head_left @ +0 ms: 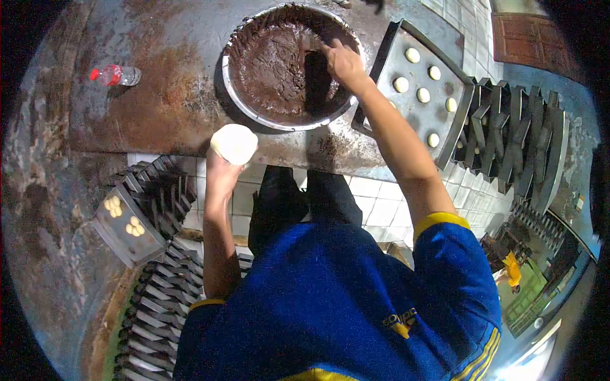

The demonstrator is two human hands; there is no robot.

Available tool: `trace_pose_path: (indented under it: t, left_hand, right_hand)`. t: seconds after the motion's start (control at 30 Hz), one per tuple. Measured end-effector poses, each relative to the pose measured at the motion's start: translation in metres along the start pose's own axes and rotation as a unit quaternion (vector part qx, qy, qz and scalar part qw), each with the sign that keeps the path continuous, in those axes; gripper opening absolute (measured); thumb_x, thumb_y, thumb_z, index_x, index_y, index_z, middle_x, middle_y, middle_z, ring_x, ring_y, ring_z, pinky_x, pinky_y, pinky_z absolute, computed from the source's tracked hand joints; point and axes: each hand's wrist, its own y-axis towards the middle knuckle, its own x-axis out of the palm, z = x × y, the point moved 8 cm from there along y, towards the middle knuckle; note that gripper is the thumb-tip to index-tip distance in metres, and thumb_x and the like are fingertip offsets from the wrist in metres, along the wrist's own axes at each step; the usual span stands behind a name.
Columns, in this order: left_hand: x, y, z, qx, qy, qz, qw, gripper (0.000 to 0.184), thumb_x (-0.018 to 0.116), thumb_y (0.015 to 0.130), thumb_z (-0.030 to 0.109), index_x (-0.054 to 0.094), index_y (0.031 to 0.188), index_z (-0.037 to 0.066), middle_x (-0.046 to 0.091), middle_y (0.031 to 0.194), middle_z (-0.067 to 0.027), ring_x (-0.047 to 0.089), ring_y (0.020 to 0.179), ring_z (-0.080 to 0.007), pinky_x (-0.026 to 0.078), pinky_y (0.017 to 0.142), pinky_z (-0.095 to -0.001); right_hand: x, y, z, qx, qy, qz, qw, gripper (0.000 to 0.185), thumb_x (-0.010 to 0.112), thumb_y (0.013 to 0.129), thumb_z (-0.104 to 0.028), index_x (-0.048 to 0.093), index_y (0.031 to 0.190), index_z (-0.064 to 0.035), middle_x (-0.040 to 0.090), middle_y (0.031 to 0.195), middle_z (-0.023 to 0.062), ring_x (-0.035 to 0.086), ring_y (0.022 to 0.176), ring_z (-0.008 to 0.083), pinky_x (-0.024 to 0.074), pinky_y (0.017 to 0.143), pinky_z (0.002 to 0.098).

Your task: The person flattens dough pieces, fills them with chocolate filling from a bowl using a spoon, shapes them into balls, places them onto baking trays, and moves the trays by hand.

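My left hand (223, 178) holds up a flat round piece of pale dough (234, 144) just in front of the table edge. The dough hides most of the fingers beneath it. My right hand (345, 65) reaches over the right part of a wide round basin (227, 95) of thick dark brown paste (270, 70). Its fingers are closed on a small flat spatula (311, 43), which is coated in paste and dips into it. The spatula's exact shape is hard to make out.
Right of the basin lies a metal baking tray (437, 79) with several round dough balls (423, 95). Stacked trays stand at the right (515, 133) and lower left (152, 305). Another tray (133, 244) bears dough pieces. A red-capped bottle (117, 75) lies on the worn table (171, 38).
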Motion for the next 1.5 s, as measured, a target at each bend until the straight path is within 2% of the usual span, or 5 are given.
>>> trace_pose_path:
  t: [0.4, 0.6, 1.03, 1.33, 1.5]
  left_hand:
    - [0.059, 0.024, 0.059, 0.215, 0.14, -0.091, 0.962, 0.04, 0.093, 0.078, 0.019, 0.075, 0.109, 0.001, 0.08, 0.103, -0.012, 0.076, 0.095, -0.0176, 0.059, 0.087, -0.0346]
    - [0.097, -0.008, 0.127, 0.346, 0.148, -0.124, 0.918, 0.037, 0.092, 0.077, 0.018, 0.071, 0.102, 0.002, 0.078, 0.096, -0.0132, 0.077, 0.09, -0.0226, 0.059, 0.083, -0.0367]
    - [0.119, 0.011, 0.08, 0.288, 0.137, -0.148, 0.936, 0.028, 0.081, 0.092, 0.018, 0.074, 0.109, -0.004, 0.079, 0.102, -0.0134, 0.075, 0.095, -0.0165, 0.057, 0.087, -0.0325]
    - [0.173, -0.043, 0.103, 0.282, 0.204, -0.394, 0.851, 0.037, 0.083, 0.088, 0.018, 0.071, 0.118, 0.0, 0.077, 0.109, -0.0088, 0.069, 0.097, -0.0144, 0.055, 0.09, -0.0325]
    - [0.178, -0.06, 0.118, 0.227, 0.244, -0.484, 0.809, 0.045, 0.082, 0.085, 0.015, 0.065, 0.124, 0.001, 0.073, 0.111, -0.0065, 0.067, 0.101, -0.0137, 0.055, 0.091, -0.0335]
  right_hand:
    - [-0.119, -0.133, -0.074, 0.006, 0.511, -0.157, 0.845, 0.033, 0.055, 0.101, -0.008, 0.07, 0.131, -0.0058, 0.073, 0.119, 0.0144, 0.067, 0.116, 0.0251, 0.0493, 0.106, 0.0368]
    - [-0.209, -0.187, -0.129, -0.043, 0.288, 0.054, 0.955, 0.056, 0.063, 0.082, 0.006, 0.07, 0.134, -0.0144, 0.062, 0.112, 0.0142, 0.064, 0.104, 0.0341, 0.0542, 0.092, 0.0433]
    - [0.058, -0.384, 0.001, 0.353, 0.299, 0.161, 0.872, 0.027, 0.064, 0.101, -0.016, 0.067, 0.123, 0.0001, 0.066, 0.116, 0.024, 0.066, 0.109, 0.0423, 0.0532, 0.097, 0.0456]
    - [-0.204, -0.252, -0.091, 0.022, 0.475, 0.095, 0.874, 0.076, 0.089, 0.082, -0.036, 0.058, 0.146, -0.0068, 0.062, 0.136, 0.0136, 0.061, 0.128, 0.0279, 0.0464, 0.111, 0.0402]
    - [-0.236, -0.23, -0.103, 0.018, 0.494, 0.071, 0.866, 0.052, 0.088, 0.082, -0.031, 0.073, 0.122, -0.0016, 0.069, 0.113, 0.0128, 0.069, 0.107, 0.0257, 0.0541, 0.095, 0.0376]
